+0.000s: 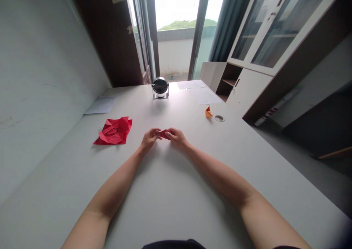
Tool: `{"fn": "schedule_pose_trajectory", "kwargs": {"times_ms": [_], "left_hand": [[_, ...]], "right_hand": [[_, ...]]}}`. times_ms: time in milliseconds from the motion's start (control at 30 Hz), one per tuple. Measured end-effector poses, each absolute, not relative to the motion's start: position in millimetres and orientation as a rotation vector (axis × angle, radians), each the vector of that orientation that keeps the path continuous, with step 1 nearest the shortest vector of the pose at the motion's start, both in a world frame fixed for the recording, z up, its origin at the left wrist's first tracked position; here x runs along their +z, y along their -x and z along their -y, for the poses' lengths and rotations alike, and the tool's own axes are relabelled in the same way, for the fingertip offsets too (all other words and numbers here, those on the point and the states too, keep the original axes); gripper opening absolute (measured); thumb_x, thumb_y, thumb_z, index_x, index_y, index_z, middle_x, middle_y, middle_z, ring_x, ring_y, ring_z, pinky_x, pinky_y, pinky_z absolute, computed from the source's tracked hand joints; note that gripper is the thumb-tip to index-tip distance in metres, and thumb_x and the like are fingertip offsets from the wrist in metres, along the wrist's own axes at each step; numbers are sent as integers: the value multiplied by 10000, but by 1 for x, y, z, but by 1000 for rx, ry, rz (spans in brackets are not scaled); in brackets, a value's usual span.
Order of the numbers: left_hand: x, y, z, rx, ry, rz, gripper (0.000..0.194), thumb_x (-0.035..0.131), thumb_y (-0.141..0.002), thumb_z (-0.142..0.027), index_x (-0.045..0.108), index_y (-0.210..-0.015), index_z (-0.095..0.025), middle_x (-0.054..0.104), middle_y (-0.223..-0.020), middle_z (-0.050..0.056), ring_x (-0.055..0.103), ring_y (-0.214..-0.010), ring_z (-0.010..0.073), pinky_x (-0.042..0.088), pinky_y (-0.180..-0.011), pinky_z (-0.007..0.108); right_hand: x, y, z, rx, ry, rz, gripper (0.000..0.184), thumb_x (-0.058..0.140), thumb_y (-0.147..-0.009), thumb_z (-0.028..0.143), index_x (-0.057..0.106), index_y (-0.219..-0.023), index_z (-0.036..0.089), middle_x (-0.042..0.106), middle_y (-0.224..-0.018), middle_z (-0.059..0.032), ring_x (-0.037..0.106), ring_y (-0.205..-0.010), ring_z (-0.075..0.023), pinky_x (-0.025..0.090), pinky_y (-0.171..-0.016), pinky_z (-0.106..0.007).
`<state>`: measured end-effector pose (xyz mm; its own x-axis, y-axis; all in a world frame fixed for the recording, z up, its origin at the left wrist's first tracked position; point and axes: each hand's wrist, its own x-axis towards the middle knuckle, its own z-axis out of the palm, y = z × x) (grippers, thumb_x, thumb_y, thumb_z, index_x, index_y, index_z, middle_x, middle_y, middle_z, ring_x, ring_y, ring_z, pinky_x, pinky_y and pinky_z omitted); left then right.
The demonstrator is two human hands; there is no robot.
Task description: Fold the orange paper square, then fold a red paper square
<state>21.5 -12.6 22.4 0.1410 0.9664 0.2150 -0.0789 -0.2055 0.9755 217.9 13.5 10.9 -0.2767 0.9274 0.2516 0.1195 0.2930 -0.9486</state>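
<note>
Between my two hands, just above the middle of the white table, is a small folded piece of red paper (163,134). My left hand (150,138) pinches its left end with thumb and fingers. On the other side my right hand (177,136) grips the right end, the thumb lying across the near face. Fingers cover both ends of the paper, so its full shape is hidden. A larger creased sheet of red paper (121,126) lies to the left, with a thin black loop of cord (111,132) on it.
The white table (170,197) runs along the wall at left. Toward the back stands a round black and silver device (160,88). White papers (205,95) lie back right, another sheet (101,105) at left. An orange folded paper (208,112) sits beside a cable hole (219,118).
</note>
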Motion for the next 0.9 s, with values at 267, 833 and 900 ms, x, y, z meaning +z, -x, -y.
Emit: {"fn": "schedule_pose_trajectory", "kwargs": {"times_ms": [267,833,900], "left_hand": [[20,-20,11,1326,-1376,-972,312,712,-812,-369,679,-1014,-134,735,-917,80,698,-739,194,569,-749,376],[13,-23,13,1168,-1455,-1002,382,654,-844,-508,716,-942,-144,753,-886,89,718,-813,215,571,-814,375],[14,-22,12,1206,-1448,-1017,385,661,-839,-511,712,-931,-140,747,-858,85,708,-781,206,570,-794,370]], "right_hand": [[12,-217,-10,1108,972,1708,344,582,-844,527,654,-815,191,627,-651,4,562,-584,-130,429,-572,-242],[13,-217,-8,919,991,1915,306,568,-874,459,739,-870,206,645,-662,2,487,-597,-128,362,-587,-237],[15,-217,-7,895,999,1919,307,575,-866,461,734,-873,199,616,-641,7,465,-588,-124,341,-573,-235]]}}
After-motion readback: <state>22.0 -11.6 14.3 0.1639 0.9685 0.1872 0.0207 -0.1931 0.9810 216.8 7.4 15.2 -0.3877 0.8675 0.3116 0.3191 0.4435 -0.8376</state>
